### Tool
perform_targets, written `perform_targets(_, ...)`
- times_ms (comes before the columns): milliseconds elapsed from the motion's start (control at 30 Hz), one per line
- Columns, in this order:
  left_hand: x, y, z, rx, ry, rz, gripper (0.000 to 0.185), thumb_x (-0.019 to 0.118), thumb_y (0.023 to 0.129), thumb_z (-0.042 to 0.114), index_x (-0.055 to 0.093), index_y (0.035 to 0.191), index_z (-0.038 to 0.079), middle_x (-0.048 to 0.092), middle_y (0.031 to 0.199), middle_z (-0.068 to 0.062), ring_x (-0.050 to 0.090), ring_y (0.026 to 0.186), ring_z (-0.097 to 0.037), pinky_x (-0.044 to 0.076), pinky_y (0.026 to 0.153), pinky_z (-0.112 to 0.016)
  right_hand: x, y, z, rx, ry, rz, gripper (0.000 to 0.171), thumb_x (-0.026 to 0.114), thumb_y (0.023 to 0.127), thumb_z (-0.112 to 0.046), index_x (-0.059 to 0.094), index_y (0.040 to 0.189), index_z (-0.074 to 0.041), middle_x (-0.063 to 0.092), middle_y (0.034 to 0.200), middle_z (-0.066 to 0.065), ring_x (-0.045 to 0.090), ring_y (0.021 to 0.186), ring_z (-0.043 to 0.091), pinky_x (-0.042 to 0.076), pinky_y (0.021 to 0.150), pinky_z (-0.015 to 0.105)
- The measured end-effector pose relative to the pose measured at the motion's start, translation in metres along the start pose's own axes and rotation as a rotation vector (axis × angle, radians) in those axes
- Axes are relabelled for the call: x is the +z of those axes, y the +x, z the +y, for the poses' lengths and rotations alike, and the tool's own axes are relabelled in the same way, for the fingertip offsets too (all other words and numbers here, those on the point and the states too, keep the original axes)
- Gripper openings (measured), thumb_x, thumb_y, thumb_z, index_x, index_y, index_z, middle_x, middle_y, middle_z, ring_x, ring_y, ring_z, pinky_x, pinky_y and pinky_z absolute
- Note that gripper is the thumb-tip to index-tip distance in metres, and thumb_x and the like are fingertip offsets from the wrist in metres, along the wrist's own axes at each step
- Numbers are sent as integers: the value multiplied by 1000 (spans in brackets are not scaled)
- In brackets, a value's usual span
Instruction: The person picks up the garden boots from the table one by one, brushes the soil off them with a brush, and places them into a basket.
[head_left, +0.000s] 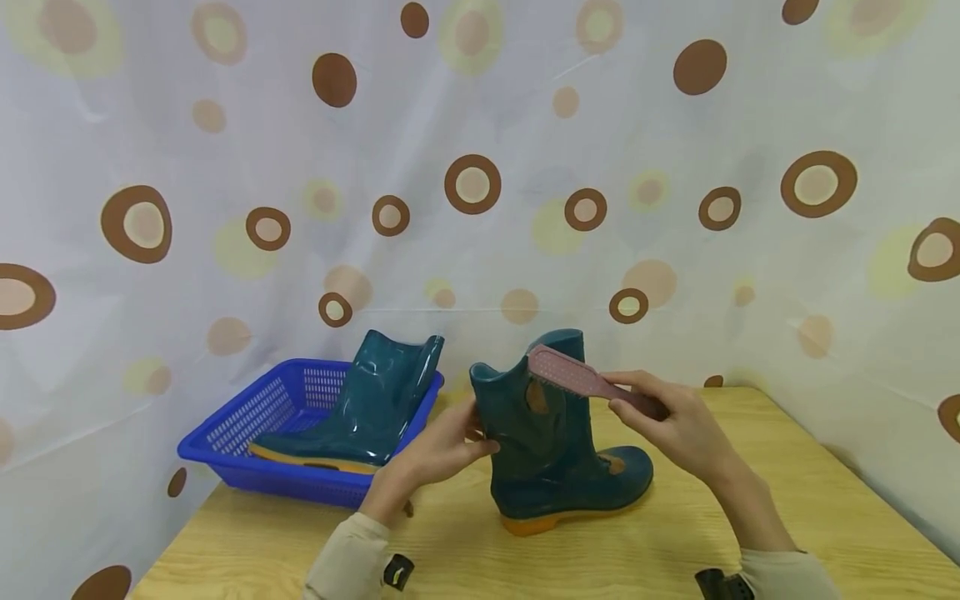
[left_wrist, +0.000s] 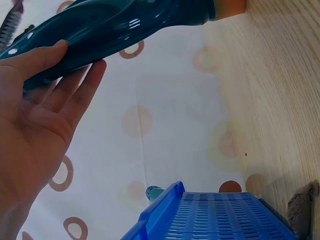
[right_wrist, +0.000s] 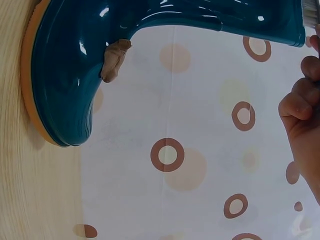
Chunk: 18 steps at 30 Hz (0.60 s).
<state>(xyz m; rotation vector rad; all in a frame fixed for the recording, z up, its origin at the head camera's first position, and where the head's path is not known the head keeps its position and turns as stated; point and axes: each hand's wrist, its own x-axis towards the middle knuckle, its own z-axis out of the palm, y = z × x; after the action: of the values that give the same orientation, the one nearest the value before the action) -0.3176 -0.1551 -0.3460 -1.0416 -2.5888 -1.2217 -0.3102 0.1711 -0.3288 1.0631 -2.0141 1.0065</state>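
Observation:
A dark green rubber boot (head_left: 540, 442) with an orange sole stands upright on the table, toe to the right. My left hand (head_left: 442, 446) holds the back of its shaft near the top, thumb on one side and fingers on the other in the left wrist view. My right hand (head_left: 675, 421) grips the dark handle of a pink brush (head_left: 566, 371), bristles down against or just over the upper shaft; contact cannot be made out. A brown mud-like clump (right_wrist: 115, 60) sticks to the instep, and a brown patch (head_left: 536, 397) shows on the shaft.
To the left, a second green boot (head_left: 382, 396) leans in a blue plastic basket (head_left: 255, 471). A brown lump (left_wrist: 300, 210) lies on the wooden table (head_left: 637, 558) beside the basket. Behind hangs a white curtain (head_left: 450, 267) with brown circles.

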Motion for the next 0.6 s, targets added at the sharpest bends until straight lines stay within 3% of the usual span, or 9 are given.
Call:
perform_targets(100,0,1,-2,5,-1,2,49,64,94,4,44,137,14,64,126,-8,65,109,-20,55,95,-34,-1,-1,2,25,26,-23,43,68,85,9,67,124,-8,65,84,-8,52,59,3,43,51,19)
perform_targets(367,1,2,-2,-15,-8,-3,53,65,94,5,41,140,16,63,129,-8,66,110,-21,55,96,-35,-5,-5,6,75,-25,-143,41,64,94,-1,65,131,-20,68,108,-8,56,74,3,47,61,19)
perform_targets(600,0,1,-2,-32,-8,-5,55,64,94,6,39,142,18,62,130,-8,65,111,-22,55,96,-37,-7,-6,9,71,-21,-182,41,62,95,-1,64,132,-18,64,95,-10,47,66,4,41,55,22)
